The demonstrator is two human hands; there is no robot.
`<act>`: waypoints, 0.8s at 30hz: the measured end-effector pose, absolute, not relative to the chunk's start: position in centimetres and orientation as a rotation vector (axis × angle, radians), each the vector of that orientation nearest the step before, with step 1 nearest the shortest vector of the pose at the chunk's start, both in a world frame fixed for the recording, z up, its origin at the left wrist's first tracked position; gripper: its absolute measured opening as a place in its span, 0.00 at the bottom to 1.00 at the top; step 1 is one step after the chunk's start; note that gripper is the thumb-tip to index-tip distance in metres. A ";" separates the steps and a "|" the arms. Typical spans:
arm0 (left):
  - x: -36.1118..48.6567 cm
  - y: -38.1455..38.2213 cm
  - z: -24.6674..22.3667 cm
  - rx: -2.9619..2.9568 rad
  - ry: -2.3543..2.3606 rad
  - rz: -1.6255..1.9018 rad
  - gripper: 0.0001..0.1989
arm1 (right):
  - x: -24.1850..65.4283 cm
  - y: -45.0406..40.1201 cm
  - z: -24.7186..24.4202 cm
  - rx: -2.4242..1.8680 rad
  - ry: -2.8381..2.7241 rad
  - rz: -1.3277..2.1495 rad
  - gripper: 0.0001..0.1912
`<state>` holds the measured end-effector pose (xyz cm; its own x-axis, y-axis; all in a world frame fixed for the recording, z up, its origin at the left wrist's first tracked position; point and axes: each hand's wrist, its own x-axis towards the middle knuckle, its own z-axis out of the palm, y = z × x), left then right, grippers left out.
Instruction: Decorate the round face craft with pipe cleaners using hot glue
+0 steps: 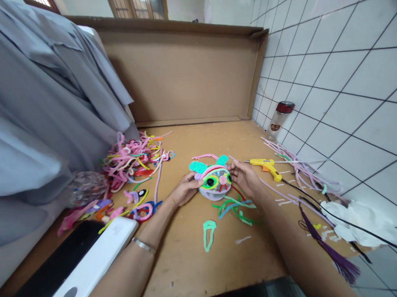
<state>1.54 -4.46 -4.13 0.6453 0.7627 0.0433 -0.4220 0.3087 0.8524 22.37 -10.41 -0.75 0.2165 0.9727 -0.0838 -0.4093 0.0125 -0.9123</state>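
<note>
A small animal head made of pipe cleaners (218,195) is in the middle of the work surface, with green ears, yellow-ringed black eyes and a pink nose. My left hand (185,189) grips its left side, thumb at the front near the eye. On the other side, the bent fingers of my right hand (245,178) close at its right edge, by the ear and eye. Beneath it lie loose green and blue pipe cleaners (237,206). A green pipe-cleaner loop (209,235) rests nearer to me.
A yellow glue gun (267,166) lies at right, its black cord trailing forward. Beyond are lilac pipe cleaners (297,167), a red-lidded jar (279,119) and a purple tassel (316,240). Colourful pipe cleaners (132,159) pile up at left, behind a white device (94,267).
</note>
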 end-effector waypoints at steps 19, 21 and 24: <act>1.6 -3.6 -4.4 0.911 0.407 0.837 0.22 | 19.7 -9.0 -4.7 -0.945 -0.707 0.965 0.09; 1.9 -3.7 -4.3 0.920 0.407 0.850 0.25 | 19.7 -8.9 -5.1 -0.963 -0.704 0.949 0.09; 2.5 -4.0 -4.2 0.925 0.412 0.879 0.26 | 19.9 -8.6 -5.7 -1.011 -0.704 0.882 0.09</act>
<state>2.51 -4.01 -4.24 0.5949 0.8022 0.0499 -0.4748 0.3007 0.8271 19.85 -8.63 -5.71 0.4765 0.8738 0.0969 -0.2883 0.2594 -0.9217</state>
